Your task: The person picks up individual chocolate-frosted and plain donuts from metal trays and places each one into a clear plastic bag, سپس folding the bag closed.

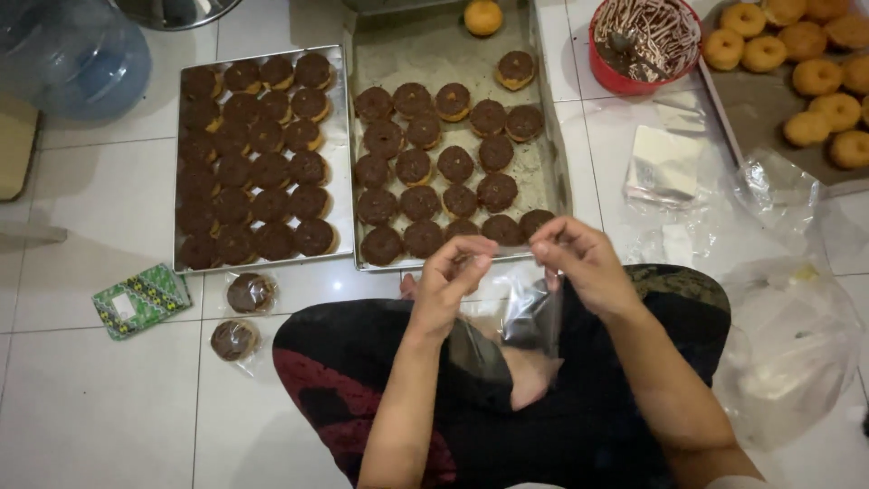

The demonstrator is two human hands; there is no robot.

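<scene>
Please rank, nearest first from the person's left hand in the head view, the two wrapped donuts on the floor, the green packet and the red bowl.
From the left hand:
1. Wrapped donuts, floor to its left.
2. Green packet, farther left.
3. Red bowl, far upper right.

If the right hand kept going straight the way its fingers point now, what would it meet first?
The right hand points left toward the left hand, so it would probably meet those fingertips first, with the clear plastic bag both hold pinched between them. Depth is unclear.

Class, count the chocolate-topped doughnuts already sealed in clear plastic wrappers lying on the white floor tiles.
2. One wrapped doughnut lies just below the left metal tray; the other wrapped one sits below it, beside the knee. Others may be hidden.
</scene>
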